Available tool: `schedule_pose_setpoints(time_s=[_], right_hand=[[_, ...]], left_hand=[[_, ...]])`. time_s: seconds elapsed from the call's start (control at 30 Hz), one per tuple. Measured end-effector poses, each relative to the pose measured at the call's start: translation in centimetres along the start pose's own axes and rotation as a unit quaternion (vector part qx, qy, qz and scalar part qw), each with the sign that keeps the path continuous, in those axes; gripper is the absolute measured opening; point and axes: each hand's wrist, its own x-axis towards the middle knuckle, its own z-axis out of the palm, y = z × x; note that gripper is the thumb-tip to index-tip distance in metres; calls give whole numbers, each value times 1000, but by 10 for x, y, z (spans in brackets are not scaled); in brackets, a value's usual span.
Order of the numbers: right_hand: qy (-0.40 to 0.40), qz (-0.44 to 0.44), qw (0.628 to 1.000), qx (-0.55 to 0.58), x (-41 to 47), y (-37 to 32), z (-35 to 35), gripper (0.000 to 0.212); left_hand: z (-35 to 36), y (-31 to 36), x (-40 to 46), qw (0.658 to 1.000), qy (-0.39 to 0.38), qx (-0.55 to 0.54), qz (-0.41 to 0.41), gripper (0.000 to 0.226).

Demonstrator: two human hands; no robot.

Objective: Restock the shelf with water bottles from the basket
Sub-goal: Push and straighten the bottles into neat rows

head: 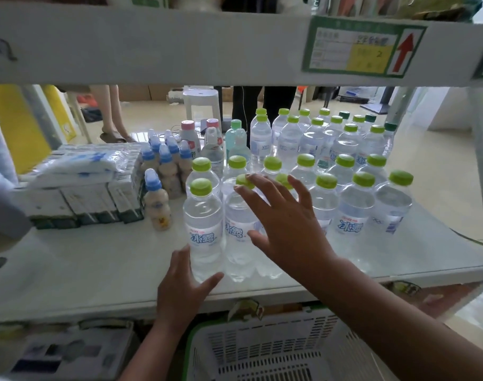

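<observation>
Fingers of my left hand (184, 281) cup the base of the near-left water bottle (204, 229), thumb across its front, on the white shelf (97, 270). My right hand (285, 218) hovers spread and released, fingertips by the green cap (244, 181) of the neighbouring bottle. Below, near me, sits the white basket (276, 350), its visible part bare.

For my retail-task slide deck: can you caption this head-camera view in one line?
Both hands, left hand at the front water bottle and right hand spread open, line up green-capped bottles on the white shelf above the basket.
</observation>
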Motion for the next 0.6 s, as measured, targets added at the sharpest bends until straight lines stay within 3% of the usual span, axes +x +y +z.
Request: schedule_pose_setpoints(time_s=[0.47,0.6], right_hand=[[42,-9,999,5,-7,7,5,79],[58,51,997,18,-6,40,-11,83]], left_hand=[[-1,2,0,1000,-1,-10,-14,67],[-1,1,-1,999,-7,-16,-31,76]])
